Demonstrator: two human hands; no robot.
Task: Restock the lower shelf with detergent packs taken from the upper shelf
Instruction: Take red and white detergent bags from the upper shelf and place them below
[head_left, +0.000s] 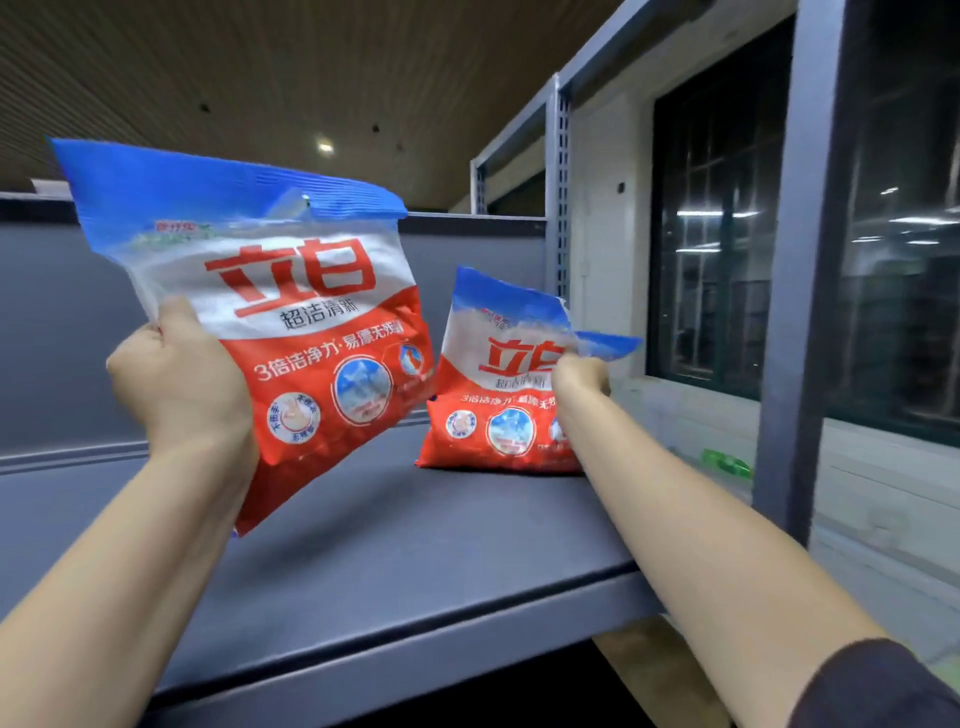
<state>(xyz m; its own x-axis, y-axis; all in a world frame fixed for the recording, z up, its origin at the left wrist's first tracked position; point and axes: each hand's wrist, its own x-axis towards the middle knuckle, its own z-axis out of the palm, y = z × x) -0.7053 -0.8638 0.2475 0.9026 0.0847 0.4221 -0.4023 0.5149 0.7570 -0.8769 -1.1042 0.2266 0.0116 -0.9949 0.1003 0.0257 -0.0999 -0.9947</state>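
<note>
My left hand (179, 376) grips a red, white and blue detergent pack (311, 322) by its left edge and holds it tilted in the air above the upper shelf (389, 561). A second, like-coloured detergent pack (493, 395) stands upright on the shelf further back to the right. My right hand (582, 382) pinches that pack at its right edge, where the blue top corner folds over. The lower shelf is out of view.
A grey back panel (62, 332) closes the shelf behind the packs. A grey upright post (802, 291) stands at the right front corner and a perforated post (560, 197) further back. Dark windows (717, 234) lie beyond on the right. A green object (727, 462) sits past the shelf's right end.
</note>
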